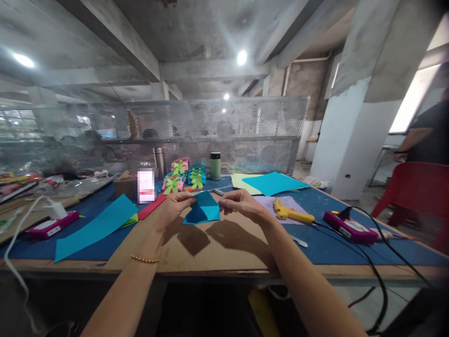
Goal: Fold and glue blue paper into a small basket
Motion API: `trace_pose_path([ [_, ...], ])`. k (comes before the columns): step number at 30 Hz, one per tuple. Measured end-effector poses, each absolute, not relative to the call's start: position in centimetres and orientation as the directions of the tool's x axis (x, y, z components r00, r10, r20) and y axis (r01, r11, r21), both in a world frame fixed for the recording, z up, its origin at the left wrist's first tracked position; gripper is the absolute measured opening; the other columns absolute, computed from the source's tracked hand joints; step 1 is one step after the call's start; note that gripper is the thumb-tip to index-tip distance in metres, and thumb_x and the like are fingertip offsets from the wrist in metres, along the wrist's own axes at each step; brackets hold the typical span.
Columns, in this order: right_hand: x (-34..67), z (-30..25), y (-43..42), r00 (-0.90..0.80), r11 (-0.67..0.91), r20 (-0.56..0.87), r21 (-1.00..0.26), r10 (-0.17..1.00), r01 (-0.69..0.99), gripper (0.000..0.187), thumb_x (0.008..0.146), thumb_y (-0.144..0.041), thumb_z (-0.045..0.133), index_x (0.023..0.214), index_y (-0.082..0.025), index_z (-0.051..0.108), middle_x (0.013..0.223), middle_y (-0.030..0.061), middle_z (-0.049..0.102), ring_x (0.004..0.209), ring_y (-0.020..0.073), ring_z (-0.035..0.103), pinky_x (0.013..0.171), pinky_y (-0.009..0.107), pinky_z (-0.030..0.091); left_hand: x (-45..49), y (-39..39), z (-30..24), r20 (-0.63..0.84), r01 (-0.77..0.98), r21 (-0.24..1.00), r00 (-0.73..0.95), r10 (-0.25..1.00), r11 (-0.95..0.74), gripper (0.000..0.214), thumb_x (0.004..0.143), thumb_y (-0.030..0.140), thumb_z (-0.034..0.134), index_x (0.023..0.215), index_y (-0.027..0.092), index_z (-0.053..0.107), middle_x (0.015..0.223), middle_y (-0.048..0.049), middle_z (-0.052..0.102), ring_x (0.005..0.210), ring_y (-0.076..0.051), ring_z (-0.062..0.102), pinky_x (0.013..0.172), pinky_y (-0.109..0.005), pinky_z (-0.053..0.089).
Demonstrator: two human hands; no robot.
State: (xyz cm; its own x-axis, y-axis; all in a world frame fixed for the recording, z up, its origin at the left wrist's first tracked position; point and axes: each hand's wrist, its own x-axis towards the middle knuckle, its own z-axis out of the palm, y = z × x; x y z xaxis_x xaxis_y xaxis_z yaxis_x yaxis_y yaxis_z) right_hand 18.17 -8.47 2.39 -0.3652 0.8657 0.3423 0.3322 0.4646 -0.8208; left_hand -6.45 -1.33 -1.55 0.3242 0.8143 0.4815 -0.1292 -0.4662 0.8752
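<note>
A small folded piece of blue craft sheet (203, 209) is held up over a brown cardboard board (147, 255), casting a shadow on it. My left hand (178, 202) pinches its left edge between thumb and fingers. At the opposite edge, my right hand (238, 204) has its thumb and fingertips closed on the sheet's right corner. A crease runs across the piece, and its lower flap stands out toward me. Behind my hands lie a grey pen-like tool (219, 192) and, to the right, a yellow glue gun (293, 213) on a lilac sheet (264, 202).
Pink and blue baskets with green bows (178, 175) stand behind, near a green bottle (215, 166) and a steel flask (159, 161). Large blue sheets (277, 182) lie back right; another blue sheet (98, 224) lies left. Purple power strips (351, 227) flank the board. A person (430, 126) stands far right.
</note>
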Motion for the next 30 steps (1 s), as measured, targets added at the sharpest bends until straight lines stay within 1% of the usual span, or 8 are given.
trace_pose_path([
  [3,18.2,2.6,-8.7,-0.384,0.453,0.324,-0.833,0.865,0.317,0.040,0.080,-0.053,0.069,0.074,-0.014,0.071,0.067,0.0049,0.069,0.062,0.0122,0.059,0.059,0.025,0.046,-6.5,-1.3,-1.5,0.482,-0.126,0.875,0.307,0.821,-0.467,0.029,0.064,0.042,0.085,0.081,0.019,0.081,0.083,-0.0045,0.077,0.079,-0.020,0.064,0.079,-0.032,0.050],
  [6,18.2,2.6,-8.8,-0.382,0.429,0.300,-0.846,0.874,0.317,0.037,0.078,-0.051,0.072,0.077,-0.014,0.072,0.067,0.0040,0.069,0.062,0.0124,0.061,0.060,0.025,0.048,-6.5,-1.3,-1.6,0.493,-0.118,0.868,0.308,0.814,-0.481,0.028,0.064,0.042,0.085,0.081,0.020,0.081,0.084,-0.0045,0.077,0.079,-0.020,0.064,0.079,-0.032,0.050],
  [11,18.3,2.0,-8.5,-0.420,0.410,0.265,-0.860,0.868,0.305,0.031,0.076,-0.045,0.077,0.081,-0.014,0.072,0.068,0.0025,0.070,0.061,0.0112,0.062,0.058,0.023,0.046,-6.6,-1.3,-1.5,0.491,-0.087,0.867,0.320,0.810,-0.490,0.029,0.065,0.043,0.084,0.083,0.020,0.081,0.086,-0.0050,0.077,0.081,-0.020,0.064,0.079,-0.032,0.050],
  [16,18.3,1.3,-7.8,-0.435,0.397,0.250,-0.872,0.865,0.287,0.033,0.074,-0.045,0.079,0.080,-0.014,0.071,0.069,0.0031,0.070,0.059,0.0113,0.062,0.057,0.024,0.047,-6.6,-0.8,-2.0,0.473,-0.098,0.877,0.338,0.813,-0.470,0.027,0.068,0.041,0.083,0.086,0.021,0.081,0.088,-0.0035,0.077,0.080,-0.018,0.064,0.079,-0.028,0.049],
  [19,18.1,1.2,-7.7,-0.481,0.402,0.229,-0.866,0.847,0.297,0.034,0.074,-0.046,0.078,0.076,-0.013,0.070,0.067,0.0030,0.069,0.059,0.0111,0.061,0.057,0.023,0.047,-6.6,-0.8,-2.2,0.452,-0.087,0.887,0.362,0.816,-0.453,0.029,0.070,0.042,0.081,0.087,0.019,0.080,0.085,-0.0029,0.076,0.075,-0.016,0.063,0.073,-0.027,0.048],
  [22,17.8,1.3,-7.9,-0.519,0.410,0.192,-0.844,0.833,0.345,0.032,0.075,-0.044,0.077,0.070,-0.013,0.069,0.062,0.0010,0.065,0.058,0.0100,0.058,0.055,0.022,0.044,-6.7,-1.0,-2.2,0.427,-0.016,0.890,0.376,0.822,-0.455,0.030,0.072,0.043,0.080,0.088,0.018,0.079,0.081,-0.0025,0.075,0.070,-0.016,0.061,0.067,-0.026,0.046],
  [27,17.3,1.1,-8.2,-0.530,0.375,0.128,-0.841,0.838,0.390,0.027,0.074,-0.038,0.076,0.066,-0.015,0.066,0.058,-0.0008,0.063,0.055,0.0093,0.056,0.052,0.021,0.041,-6.7,-1.1,-2.1,0.433,0.035,0.873,0.405,0.805,-0.486,0.030,0.073,0.042,0.079,0.090,0.018,0.079,0.086,-0.0041,0.075,0.076,-0.017,0.061,0.072,-0.027,0.046],
  [30,17.1,1.0,-8.2,-0.540,0.365,0.109,-0.843,0.835,0.394,0.026,0.073,-0.035,0.075,0.063,-0.015,0.063,0.057,-0.0016,0.061,0.054,0.0090,0.056,0.051,0.021,0.039,-6.9,-0.9,-2.2,0.431,0.068,0.860,0.432,0.792,-0.506,0.028,0.075,0.042,0.077,0.088,0.017,0.078,0.086,-0.0036,0.074,0.075,-0.016,0.060,0.070,-0.025,0.045],
])
